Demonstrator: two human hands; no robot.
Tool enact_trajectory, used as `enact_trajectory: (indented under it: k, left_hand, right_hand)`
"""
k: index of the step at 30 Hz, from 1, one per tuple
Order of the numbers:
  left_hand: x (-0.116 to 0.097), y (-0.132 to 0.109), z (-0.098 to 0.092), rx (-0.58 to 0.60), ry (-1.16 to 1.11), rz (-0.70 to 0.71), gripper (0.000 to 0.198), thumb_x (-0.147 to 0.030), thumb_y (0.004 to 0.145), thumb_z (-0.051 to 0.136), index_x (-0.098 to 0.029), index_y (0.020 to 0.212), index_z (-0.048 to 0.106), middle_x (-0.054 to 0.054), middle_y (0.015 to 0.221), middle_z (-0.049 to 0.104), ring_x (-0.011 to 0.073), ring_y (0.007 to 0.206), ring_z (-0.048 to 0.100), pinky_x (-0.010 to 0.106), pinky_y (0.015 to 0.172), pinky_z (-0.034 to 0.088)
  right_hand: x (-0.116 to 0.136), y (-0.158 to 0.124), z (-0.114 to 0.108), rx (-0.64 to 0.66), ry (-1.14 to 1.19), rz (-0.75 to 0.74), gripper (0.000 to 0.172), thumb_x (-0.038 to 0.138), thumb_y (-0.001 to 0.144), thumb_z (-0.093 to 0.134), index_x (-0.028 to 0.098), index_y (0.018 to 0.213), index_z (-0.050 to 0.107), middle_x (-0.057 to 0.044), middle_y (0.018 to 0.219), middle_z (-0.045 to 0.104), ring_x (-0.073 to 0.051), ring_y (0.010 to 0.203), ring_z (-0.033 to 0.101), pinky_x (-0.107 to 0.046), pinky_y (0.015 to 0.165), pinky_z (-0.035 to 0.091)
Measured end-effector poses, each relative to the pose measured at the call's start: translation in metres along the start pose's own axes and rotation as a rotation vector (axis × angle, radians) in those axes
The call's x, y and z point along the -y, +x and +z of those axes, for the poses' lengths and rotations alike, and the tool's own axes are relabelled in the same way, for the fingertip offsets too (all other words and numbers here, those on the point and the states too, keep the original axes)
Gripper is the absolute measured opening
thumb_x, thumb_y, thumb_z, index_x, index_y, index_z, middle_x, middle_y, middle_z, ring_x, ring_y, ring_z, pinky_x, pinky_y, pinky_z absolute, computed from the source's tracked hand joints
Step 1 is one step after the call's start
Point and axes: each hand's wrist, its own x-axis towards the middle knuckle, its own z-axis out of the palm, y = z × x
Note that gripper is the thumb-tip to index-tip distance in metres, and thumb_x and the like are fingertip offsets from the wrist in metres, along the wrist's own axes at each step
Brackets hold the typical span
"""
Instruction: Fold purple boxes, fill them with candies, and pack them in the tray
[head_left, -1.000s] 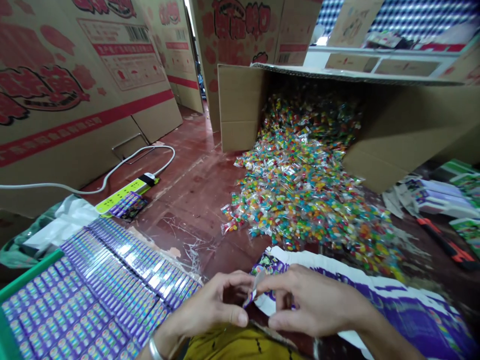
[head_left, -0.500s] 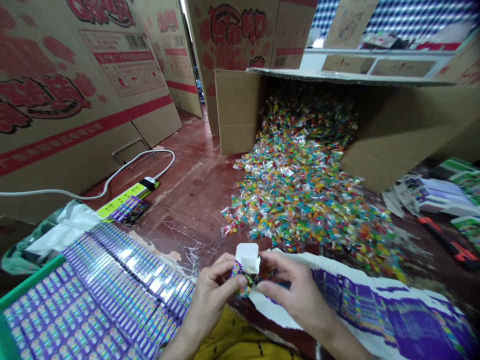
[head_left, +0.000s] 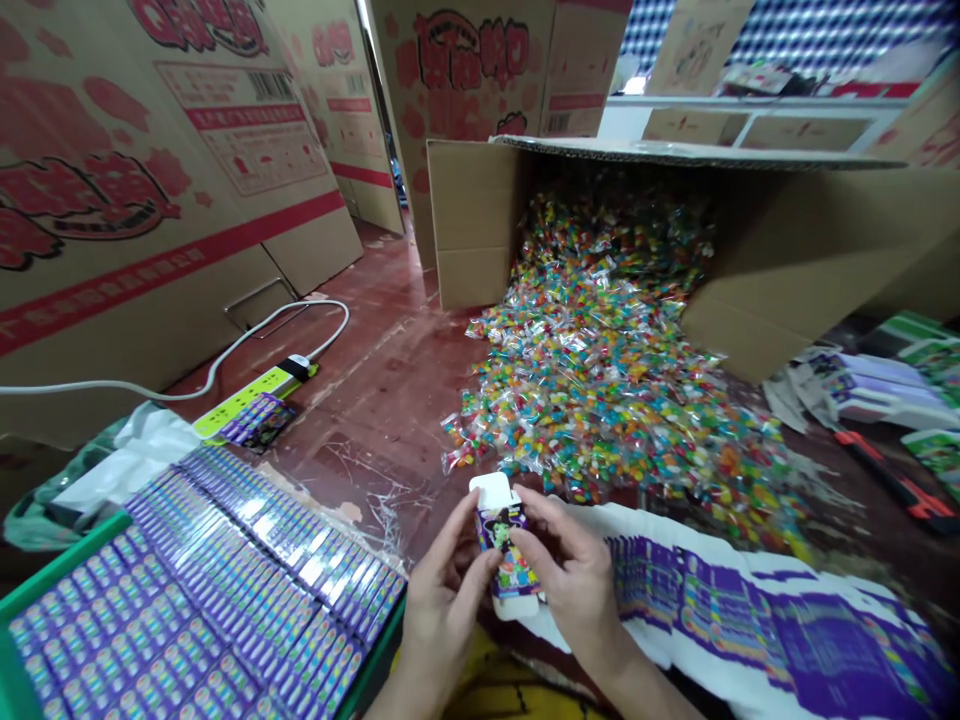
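Note:
Between my two hands is a small purple candy box (head_left: pixel 510 560) with a colourful printed front, its white flaps standing out at the top and bottom ends. My left hand (head_left: pixel 450 590) grips its left side, thumb on the front. From the right, my right hand (head_left: pixel 574 570) closes on it too, thumb pressed against the printed face. Whether anything lies inside the box is hidden. Just right of my hands, a long row of flattened purple boxes (head_left: pixel 720 610) fans out. Beyond them spreads a heap of small clear bags of coloured candies (head_left: pixel 585 390).
A green tray (head_left: pixel 75 560) packed with filled-looking purple boxes stands at left. Behind it are a yellow-green power strip (head_left: pixel 247 400) and white cable (head_left: pixel 217 375). The candy spills from a tipped carton (head_left: pixel 472 220). A red-and-black tool (head_left: pixel 896 485) lies at right; large cartons (head_left: pixel 172 180) stand behind.
The box has turned so its printed front faces me, with a bottom flap now showing. Both hands have shifted their grip around it, and my left hand has moved slightly right.

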Motion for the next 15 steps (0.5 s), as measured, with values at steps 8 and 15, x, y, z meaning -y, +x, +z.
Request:
enact_trajectory:
  k: [8,15]
  left_hand:
    - [-0.019,0.005,-0.015,0.316,0.047,0.005,0.028,-0.028,0.094,0.061,-0.023,0.121,0.062,0.007,0.121,0.067,0.0229,0.106,0.063,0.03,0.092,0.051]
    - [-0.022,0.006,-0.012,0.256,-0.097,-0.039,0.027,-0.026,0.089,0.067,-0.024,0.115,0.058,0.006,0.111,0.064,0.0196,0.095,0.065,0.029,0.084,0.052]
  right_hand:
    - [0.004,0.004,-0.006,0.057,-0.065,-0.151,0.007,0.022,0.094,0.058,0.022,0.092,0.064,-0.003,0.086,0.063,-0.017,0.081,0.062,-0.029,0.075,0.049]
    - [0.001,0.009,-0.006,0.079,0.132,-0.005,0.005,0.026,0.094,0.059,0.022,0.09,0.059,-0.006,0.101,0.069,-0.02,0.092,0.067,-0.032,0.083,0.052]
